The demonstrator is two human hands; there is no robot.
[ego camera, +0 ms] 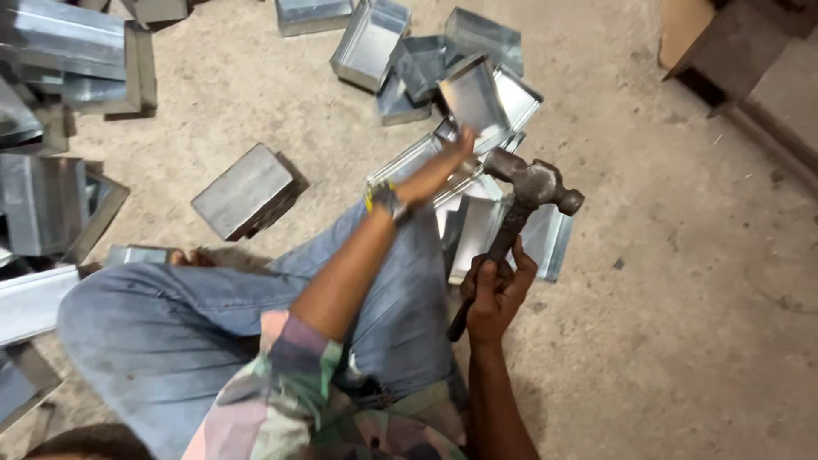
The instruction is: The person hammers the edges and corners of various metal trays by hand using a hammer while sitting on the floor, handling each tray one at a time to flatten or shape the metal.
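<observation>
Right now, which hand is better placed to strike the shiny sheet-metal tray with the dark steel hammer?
The right hand: it already grips the dark steel hammer by its handle, head raised over the shiny sheet-metal tray. The left hand rests on that tray, steadying it.

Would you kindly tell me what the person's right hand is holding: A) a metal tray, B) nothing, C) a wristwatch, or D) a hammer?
D: the right hand grips the dark handle of a hammer, its head raised over the sheet-metal trays.
</observation>
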